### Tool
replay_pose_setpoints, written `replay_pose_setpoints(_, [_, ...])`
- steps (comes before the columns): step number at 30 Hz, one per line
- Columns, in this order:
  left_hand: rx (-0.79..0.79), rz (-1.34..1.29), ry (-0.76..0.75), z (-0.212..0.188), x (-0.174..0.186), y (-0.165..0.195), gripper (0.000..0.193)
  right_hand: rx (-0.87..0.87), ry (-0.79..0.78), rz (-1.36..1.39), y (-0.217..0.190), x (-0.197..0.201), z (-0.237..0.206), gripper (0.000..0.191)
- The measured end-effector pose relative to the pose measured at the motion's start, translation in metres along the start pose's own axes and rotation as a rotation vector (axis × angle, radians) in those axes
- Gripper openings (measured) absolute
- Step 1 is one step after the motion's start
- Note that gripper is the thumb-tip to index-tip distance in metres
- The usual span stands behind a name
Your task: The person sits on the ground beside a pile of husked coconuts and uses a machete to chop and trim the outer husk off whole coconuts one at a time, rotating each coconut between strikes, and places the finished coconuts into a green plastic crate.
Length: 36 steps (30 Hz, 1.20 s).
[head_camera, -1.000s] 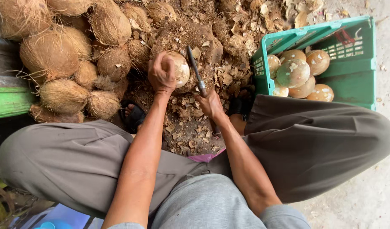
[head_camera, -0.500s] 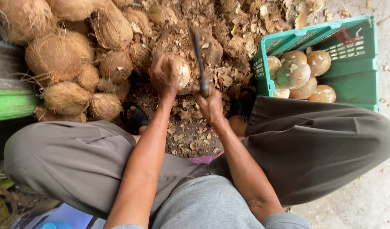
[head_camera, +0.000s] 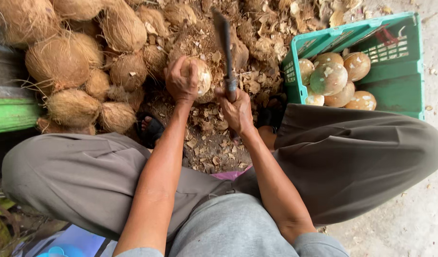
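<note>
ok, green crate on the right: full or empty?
Partly filled. The green crate holds several peeled coconuts at its left end; bare green wall and floor show at the right end.

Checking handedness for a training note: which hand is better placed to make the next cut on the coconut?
The right hand: it grips the knife, blade raised beside the coconut. The left hand is wrapped around the coconut, steadying it.

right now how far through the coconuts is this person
Done: several peeled coconuts sit in the green crate. In hand: the left hand grips a partly peeled coconut while the right hand holds a knife. Left: a pile of husked coconuts beside the left knee.
</note>
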<state>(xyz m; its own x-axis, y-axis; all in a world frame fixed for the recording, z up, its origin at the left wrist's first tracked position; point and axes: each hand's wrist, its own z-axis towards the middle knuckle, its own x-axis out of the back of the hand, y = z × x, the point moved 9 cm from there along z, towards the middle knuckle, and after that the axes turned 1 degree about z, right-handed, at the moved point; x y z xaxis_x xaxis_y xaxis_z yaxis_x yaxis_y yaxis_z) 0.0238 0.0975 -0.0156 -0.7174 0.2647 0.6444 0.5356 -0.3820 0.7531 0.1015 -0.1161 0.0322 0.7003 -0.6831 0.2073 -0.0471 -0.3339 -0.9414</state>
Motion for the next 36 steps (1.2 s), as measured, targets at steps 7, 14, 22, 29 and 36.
replay_pose_setpoints(7, [-0.082,-0.005,0.029,-0.005,0.005,0.009,0.051,-0.407,-0.167,-0.3,0.071,-0.021,0.003,0.029])
replay_pose_setpoints(14, [-0.086,0.013,0.018,-0.005,0.002,0.005,0.054,-0.113,0.021,0.076,0.031,0.004,0.012,0.035])
replay_pose_setpoints(22, [0.077,0.015,-0.085,0.005,-0.006,-0.011,0.058,-0.618,-0.15,0.236,0.095,-0.051,-0.016,0.017])
replay_pose_setpoints(29, [-0.318,0.204,0.084,-0.002,0.025,0.039,0.094,-0.513,-0.134,0.206,0.082,-0.037,-0.005,0.026])
replay_pose_setpoints(36, [0.381,-0.457,-0.217,0.004,0.003,-0.023,0.076,-0.291,-0.034,0.172,0.037,-0.01,0.011,0.03])
